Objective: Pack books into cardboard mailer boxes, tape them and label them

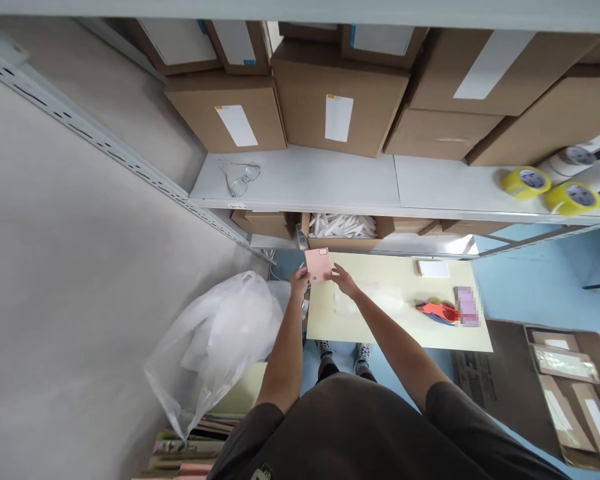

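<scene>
Here, left hand (299, 281), right hand (344, 280) gripping pink case (318, 264) — table (395, 320) corner; room rightward

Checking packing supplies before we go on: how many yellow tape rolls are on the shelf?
2 yellow tape rolls, both at the right end of the shelf: one, the other just right of it. More may sit beyond the frame.

A small pink card (319, 265), seemingly bearing a printed code, is held flat above the pale table's corner.
</scene>
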The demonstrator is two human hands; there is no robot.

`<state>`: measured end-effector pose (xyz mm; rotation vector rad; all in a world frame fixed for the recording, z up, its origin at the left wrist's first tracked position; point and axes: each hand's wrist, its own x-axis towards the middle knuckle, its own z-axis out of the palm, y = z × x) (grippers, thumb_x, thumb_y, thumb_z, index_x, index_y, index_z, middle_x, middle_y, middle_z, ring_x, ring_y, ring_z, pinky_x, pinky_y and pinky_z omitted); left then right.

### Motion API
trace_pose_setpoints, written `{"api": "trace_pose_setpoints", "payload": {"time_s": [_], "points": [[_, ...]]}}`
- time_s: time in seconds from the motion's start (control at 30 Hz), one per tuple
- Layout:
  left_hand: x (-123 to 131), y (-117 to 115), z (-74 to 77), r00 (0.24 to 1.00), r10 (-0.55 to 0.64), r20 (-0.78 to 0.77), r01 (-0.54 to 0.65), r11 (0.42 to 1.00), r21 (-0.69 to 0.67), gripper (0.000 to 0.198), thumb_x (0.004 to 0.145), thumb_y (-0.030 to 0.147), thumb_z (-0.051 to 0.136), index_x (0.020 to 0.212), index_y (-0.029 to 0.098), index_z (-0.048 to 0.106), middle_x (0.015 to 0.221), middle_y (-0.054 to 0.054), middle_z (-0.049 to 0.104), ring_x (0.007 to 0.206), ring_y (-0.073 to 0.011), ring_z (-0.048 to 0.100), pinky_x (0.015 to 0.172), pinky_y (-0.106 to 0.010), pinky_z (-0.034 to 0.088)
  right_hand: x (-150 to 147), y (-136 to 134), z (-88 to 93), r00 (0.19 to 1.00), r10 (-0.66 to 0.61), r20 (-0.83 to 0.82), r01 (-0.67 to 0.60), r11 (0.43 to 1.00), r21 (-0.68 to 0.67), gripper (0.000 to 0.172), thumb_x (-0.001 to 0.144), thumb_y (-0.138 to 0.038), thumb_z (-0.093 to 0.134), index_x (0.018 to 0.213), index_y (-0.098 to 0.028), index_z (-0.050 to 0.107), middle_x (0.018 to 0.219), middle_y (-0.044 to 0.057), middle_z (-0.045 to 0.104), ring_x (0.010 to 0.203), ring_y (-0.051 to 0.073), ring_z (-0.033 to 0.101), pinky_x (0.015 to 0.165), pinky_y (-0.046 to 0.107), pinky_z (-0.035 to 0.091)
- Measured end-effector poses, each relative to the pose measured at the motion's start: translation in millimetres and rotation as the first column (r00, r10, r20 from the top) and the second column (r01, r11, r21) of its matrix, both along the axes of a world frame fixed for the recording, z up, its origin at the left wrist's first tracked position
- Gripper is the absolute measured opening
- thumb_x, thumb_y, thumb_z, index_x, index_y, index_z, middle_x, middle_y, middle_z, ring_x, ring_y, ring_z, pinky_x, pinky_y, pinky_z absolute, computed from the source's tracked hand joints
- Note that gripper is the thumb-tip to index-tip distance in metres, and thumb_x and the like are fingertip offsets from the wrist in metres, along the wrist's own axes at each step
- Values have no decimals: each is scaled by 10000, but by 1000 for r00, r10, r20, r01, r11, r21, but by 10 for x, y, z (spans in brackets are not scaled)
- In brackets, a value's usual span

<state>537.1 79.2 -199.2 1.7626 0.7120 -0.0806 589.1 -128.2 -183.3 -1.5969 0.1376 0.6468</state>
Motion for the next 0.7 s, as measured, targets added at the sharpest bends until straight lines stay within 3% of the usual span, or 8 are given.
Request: {"api": "trace_pose_setpoints", "payload": {"time_s": [0.07, 0.13, 0.27, 0.33, 0.43, 0.57, 0.63, 0.7], "points": [[-91, -167, 107, 999, 44, 8, -42, 986, -160, 484, 832, 402, 757, 1259, 172, 750, 993, -84, 812, 829, -178, 759, 769, -295, 617, -60, -157, 83, 997, -67, -43, 72, 990, 123, 546, 730, -341, 882, 1242, -247, 718, 1048, 67, 828, 957, 268, 800, 951, 472, 621], [-183, -406, 183, 999, 28, -15, -31, 977, -213, 467, 816, 384, 771, 1230, 169, 769, 981, -82, 814, 827, -179, 757, 753, -287, 615, -177, -367, 109, 989, -124, -79, 135, 979, 151, 442, 713, -340, 884, 1103, -230, 707, 861, 15, 810, 831, 239, 795, 882, 455, 644], [-354, -955, 178, 975, -59, -212, 57, 998, -16, 373, 797, 273, 741, 1149, 174, 816, 909, -55, 813, 805, -187, 753, 719, -273, 592, -471, -827, -11, 978, -191, -80, 178, 973, -144, 253, 722, -257, 839, 890, -223, 653, 722, -24, 751, 749, 223, 764, 808, 428, 653], [-423, -1174, 103, 954, -72, -292, 92, 994, 57, 328, 792, 220, 712, 1094, 179, 833, 885, -52, 814, 838, -210, 764, 742, -284, 588, -564, -991, -124, 985, -165, -48, 140, 935, -326, 188, 728, -190, 806, 830, -229, 652, 739, -9, 746, 804, 232, 758, 839, 409, 634], [-517, -1378, -31, 932, -68, -356, 109, 989, 99, 288, 819, 196, 676, 1057, 178, 837, 971, -97, 827, 981, -275, 774, 833, -329, 587, -611, -1105, -286, 995, -87, -53, 54, 891, -451, 155, 751, -130, 765, 809, -234, 667, 834, 47, 771, 970, 273, 752, 922, 396, 587], [-652, -1512, -110, 902, -13, -432, 141, 954, 266, 512, 885, 254, 662, 1382, 145, 713, 1368, -211, 726, 1286, -363, 684, 1018, -415, 549, -677, -1099, -378, 992, 56, -113, -117, 743, -659, 66, 843, -172, 726, 889, -220, 715, 1024, 148, 785, 1132, 327, 716, 1015, 431, 530], [-708, -1575, -101, 884, 30, -466, 158, 919, 360, 621, 920, 293, 643, 1510, 104, 601, 1494, -262, 629, 1354, -383, 641, 1055, -434, 531, -762, -1076, -363, 983, 162, -83, -172, 680, -712, 148, 912, -193, 655, 1030, -199, 744, 1162, 182, 764, 1180, 330, 693, 1043, 438, 515], [-726, -1647, -86, 876, 48, -481, 159, 911, 381, 600, 948, 316, 617, 1493, 66, 599, 1470, -291, 633, 1310, -388, 667, 1023, -431, 542, -864, -1054, -333, 952, 306, 9, -208, 667, -715, 282, 950, -166, 573, 1177, -179, 739, 1311, 187, 720, 1255, 316, 650, 1083, 419, 496]]}}
